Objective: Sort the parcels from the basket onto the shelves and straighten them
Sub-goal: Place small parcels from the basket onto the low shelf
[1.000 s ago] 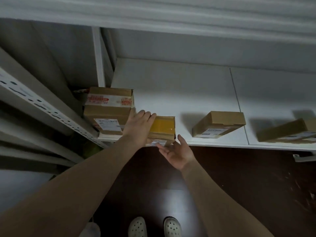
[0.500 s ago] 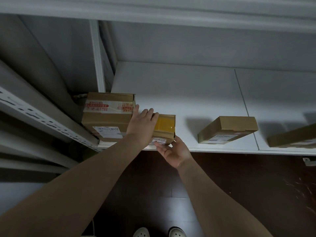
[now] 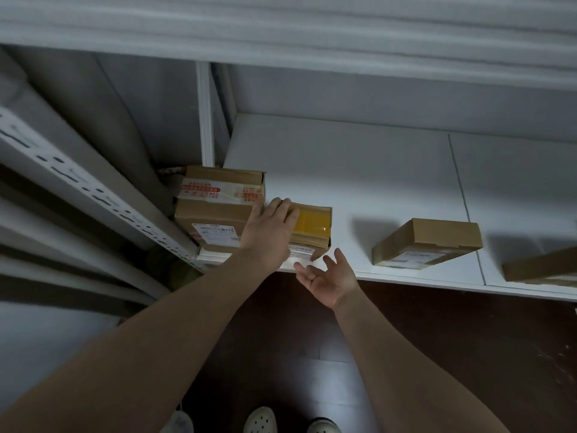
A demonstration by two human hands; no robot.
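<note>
Right hand [image 3: 331,279], whose fingertips were against the front face of the small parcel [image 3: 313,225] half a second ago, now stands just clear of it below the shelf's front lip, palm up. Its fingers [image 3: 304,271] are spread and released, grasping nothing. Left hand [image 3: 268,229] remains where it was, laid flat on the top of the same parcel, its fingers [image 3: 282,210] extended and pressing rather than gripping. The view has also shifted a little, so the parcels farther right sit differently in frame.

Location of the task's thing: the small parcel, marked by a band of yellow tape, rests on the white shelf [image 3: 343,170], close beside the large parcel [image 3: 218,201] with red-printed tape. Its labelled front corner lies near the shelf's front edge. A third parcel [image 3: 427,242] sits skewed and well apart to the right, and a fourth [image 3: 543,267] is cut off by the frame. The basket is not in view.

Hazards, as judged from this moment: with the right hand withdrawn, nothing guards the front. A pull or sideways push from the left hand could slide the small parcel over the lip onto the dark floor [image 3: 281,323]. A firm push leftward could instead turn the large parcel out of line. The skewed third parcel appears not yet straightened.
</note>
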